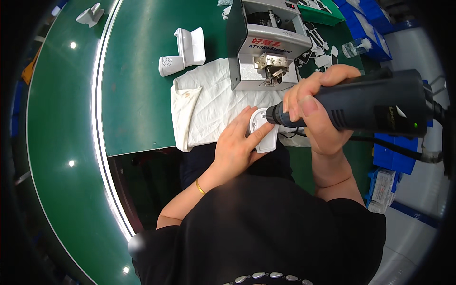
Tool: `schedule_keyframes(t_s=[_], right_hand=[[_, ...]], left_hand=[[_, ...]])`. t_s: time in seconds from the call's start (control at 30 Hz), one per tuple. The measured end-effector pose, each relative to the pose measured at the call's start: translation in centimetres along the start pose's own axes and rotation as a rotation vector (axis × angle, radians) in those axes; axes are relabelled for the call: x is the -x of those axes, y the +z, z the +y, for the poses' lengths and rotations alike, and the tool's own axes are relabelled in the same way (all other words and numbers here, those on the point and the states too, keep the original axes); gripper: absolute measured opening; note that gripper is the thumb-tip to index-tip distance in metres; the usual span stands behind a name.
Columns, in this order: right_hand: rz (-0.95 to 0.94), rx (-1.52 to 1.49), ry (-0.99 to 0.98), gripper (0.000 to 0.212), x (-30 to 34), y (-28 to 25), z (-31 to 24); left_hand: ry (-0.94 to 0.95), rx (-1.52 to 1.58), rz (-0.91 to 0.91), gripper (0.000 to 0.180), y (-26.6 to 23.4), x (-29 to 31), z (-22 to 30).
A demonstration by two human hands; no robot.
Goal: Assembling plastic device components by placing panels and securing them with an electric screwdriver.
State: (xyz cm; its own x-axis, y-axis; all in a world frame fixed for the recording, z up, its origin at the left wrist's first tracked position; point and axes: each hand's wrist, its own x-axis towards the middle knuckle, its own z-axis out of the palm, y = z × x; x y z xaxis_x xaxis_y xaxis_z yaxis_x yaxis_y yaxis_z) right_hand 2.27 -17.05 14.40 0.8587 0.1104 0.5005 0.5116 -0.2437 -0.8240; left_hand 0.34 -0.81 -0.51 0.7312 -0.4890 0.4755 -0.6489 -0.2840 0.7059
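Observation:
My left hand point(233, 142) presses a small white plastic part point(267, 142) at the cloth's near edge, its fingers and thumb closed about it. My right hand point(319, 102) is wrapped round a thick black electric screwdriver point(375, 104), held nearly level. The screwdriver's ribbed nose reaches the round end of the part, beside my left thumb. Its bit and the exact spot it meets are hidden. Under and beyond the part lies a folded white cloth point(209, 109).
A grey metal machine like a screw feeder point(241, 71) stands just beyond my hands. Left of it lies a curved white plastic piece point(194, 47); another point(90, 15) rests farther left. Blue bins point(399, 159), a green tray point(335, 16) and a clear bottle point(354, 48) are at right. A black cable point(384, 143) trails there.

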Motion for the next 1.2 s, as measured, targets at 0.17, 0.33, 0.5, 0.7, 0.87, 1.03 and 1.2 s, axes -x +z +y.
schedule_keyframes(t_s=[0.17, 0.33, 0.5, 0.7, 0.87, 1.03, 1.2], right_hand=[[0.184, -0.141, 0.050, 0.041, 0.3, 0.7, 0.5], [0.185, -0.375, 0.095, 0.050, 0.3, -1.9, 1.4], [0.718, -0.296, 0.237, 0.048, 0.3, -10.9, 3.4], [0.848, 0.130, 0.576, 0.044, 3.3, -21.2, 15.7], [0.795, 0.206, 0.613, 0.030, 4.6, -21.9, 19.9], [0.772, 0.259, 0.622, 0.042, 7.6, -25.4, 23.2], [0.948, 0.526, 0.494, 0.053, 9.7, -25.7, 23.1]], left_hand=[[0.011, -0.009, -0.008, 0.076, 0.0, 0.1, 0.4], [-0.019, 0.002, -0.037, 0.074, 0.2, 0.0, 0.6], [0.199, -0.280, -0.026, 0.070, -0.7, -0.8, 1.8], [0.150, -0.168, -0.405, 0.051, -4.1, -3.1, 3.6], [0.134, -0.333, -0.283, 0.047, -6.4, -2.9, 1.7], [-0.211, -0.131, 0.002, 0.044, -10.8, -1.6, 0.1], [-0.540, -0.119, 0.756, 0.039, -20.0, -0.9, -8.3]])
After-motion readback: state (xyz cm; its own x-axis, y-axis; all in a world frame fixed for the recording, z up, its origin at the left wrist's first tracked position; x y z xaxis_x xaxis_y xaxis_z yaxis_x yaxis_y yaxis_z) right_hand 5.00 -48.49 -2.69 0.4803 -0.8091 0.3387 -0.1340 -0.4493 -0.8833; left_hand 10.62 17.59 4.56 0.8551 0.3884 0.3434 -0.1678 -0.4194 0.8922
